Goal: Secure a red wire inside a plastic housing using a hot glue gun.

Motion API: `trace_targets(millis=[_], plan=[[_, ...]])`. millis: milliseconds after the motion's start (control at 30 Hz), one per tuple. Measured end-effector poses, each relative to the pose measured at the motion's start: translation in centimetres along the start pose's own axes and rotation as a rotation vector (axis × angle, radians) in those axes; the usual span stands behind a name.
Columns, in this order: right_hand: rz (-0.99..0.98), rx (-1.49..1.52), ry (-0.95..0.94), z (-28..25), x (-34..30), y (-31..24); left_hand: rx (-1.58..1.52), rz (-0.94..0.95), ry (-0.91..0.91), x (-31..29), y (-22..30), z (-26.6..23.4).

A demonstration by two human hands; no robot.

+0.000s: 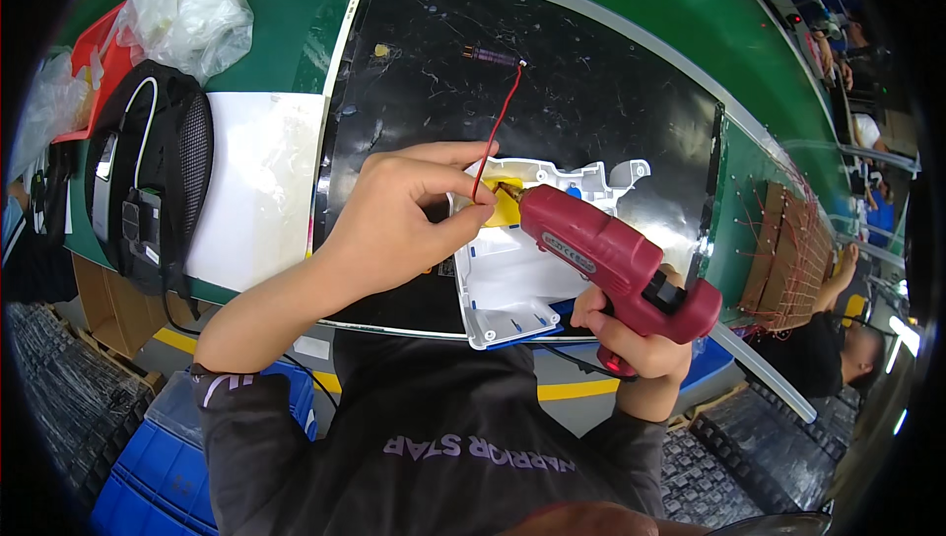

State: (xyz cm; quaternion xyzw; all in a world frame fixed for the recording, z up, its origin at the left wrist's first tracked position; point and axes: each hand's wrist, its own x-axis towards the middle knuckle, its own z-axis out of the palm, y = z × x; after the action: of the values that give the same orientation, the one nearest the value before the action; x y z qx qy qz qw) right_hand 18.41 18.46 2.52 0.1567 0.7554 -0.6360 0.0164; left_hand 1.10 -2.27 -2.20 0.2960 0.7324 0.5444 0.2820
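Observation:
My right hand (645,339) grips a dark red hot glue gun (601,245) by its handle. The gun's metal nozzle reaches left to a yellow piece (504,211) inside a white plastic housing half (512,270). On the housing's left side my left hand (424,196) pinches a thin red wire (500,122) between thumb and forefinger, close to the nozzle tip. The wire runs up and away to a small dark purple cylindrical part (490,54) lying on the black mat. What lies right under my left fingertips is hidden.
A black mat (611,93) covers the bench. To the left are a white sheet (261,171), a black mesh bag (148,171) and clear plastic bags (187,14). Cardboard with many red wires (783,250) stands at the right. Blue bins (163,467) sit below, and people work at the far right.

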Motion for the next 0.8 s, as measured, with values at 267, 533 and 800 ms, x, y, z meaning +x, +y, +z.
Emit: trace_targets(millis=[267,533,800], plan=[[0.014,-0.098,-0.051,-0.22,-0.08,-0.26,-0.006,0.023,0.007,-0.09,-0.16,0.06],[0.036,-0.08,-0.039,-0.21,-0.02,-0.49,-0.016,0.006,-0.002,-0.04,-0.25,-0.01],[0.039,0.012,0.003,-0.15,-0.28,-0.29,-0.009,0.011,0.005,-0.11,-0.36,0.12]])
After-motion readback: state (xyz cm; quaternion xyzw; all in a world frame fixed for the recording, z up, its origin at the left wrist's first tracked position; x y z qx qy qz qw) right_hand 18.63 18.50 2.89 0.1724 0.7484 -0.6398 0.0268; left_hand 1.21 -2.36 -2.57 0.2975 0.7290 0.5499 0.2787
